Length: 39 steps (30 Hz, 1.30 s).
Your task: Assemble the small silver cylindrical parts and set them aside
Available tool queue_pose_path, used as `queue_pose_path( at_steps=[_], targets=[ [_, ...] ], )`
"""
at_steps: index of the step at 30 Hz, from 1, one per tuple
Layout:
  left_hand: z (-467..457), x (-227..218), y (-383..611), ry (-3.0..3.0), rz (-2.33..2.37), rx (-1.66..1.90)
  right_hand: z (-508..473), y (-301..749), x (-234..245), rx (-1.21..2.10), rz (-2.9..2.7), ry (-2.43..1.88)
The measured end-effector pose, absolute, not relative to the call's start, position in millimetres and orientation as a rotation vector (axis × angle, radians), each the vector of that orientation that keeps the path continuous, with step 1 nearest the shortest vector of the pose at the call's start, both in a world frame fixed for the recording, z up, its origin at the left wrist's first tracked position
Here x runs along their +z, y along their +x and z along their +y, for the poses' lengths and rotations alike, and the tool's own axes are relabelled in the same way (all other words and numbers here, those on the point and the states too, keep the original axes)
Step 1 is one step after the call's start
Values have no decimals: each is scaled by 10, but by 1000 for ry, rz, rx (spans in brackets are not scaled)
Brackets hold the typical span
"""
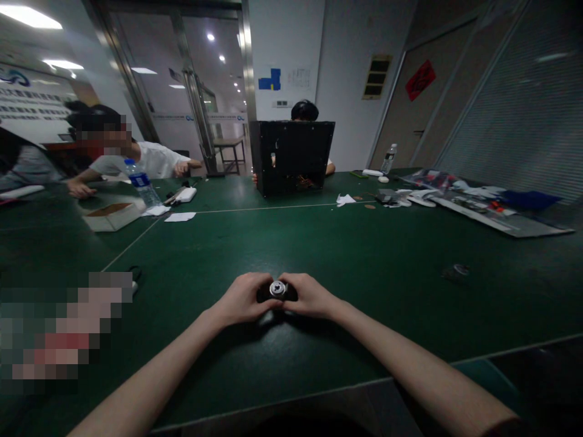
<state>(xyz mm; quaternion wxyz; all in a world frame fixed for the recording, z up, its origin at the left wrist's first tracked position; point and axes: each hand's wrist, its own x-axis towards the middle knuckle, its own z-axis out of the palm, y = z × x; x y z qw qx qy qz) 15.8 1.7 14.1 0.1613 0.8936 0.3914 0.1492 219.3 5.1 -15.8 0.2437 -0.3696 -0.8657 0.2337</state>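
Near the front middle of the green table, my left hand and my right hand curve around a small dark object with a round silver top. Its top faces up and has a dark opening or slot in the centre; the exact kind cannot be made out. Thumbs and forefingers close in on it from both sides, the thumbs nearly meeting on the near side. My other fingers and the object's lower part are hidden.
A small blurry cylinder lies to the right. Farther back are a black box-like case, an open carton, a water bottle, a second bottle and a cluttered board. Two people sit across the table.
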Motion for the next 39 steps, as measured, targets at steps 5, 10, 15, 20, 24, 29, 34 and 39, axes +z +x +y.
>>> queue_pose_path(
  at_steps=[5, 10, 15, 20, 24, 29, 34, 39],
  targets=[
    [8, 147, 167, 2542, 1128, 425, 42, 2189, -171, 643, -2358, -1012],
    [-4, 173, 149, 2532, 1099, 439, 24, 2194, -139, 660, -2369, -1014],
    [-2, 199, 113, 2534, 1079, 421, 11, 2190, -119, 664, -2381, -1002],
    [-6, 234, 89, 2559, 1078, 414, 25, 2185, -134, 652, -2385, -1002],
    [-7, 249, 87, 2581, 1046, 399, 30, 2183, -132, 637, -2390, -1009],
    [14, 209, 85, 2594, 1058, 396, 26, 2172, -131, 632, -2394, -1031],
    [41, 165, 74, 2603, 1107, 378, 31, 2150, -149, 616, -2391, -1033],
    [50, 156, 70, 2597, 1108, 367, 32, 2153, -148, 622, -2393, -1033]
  ],
)
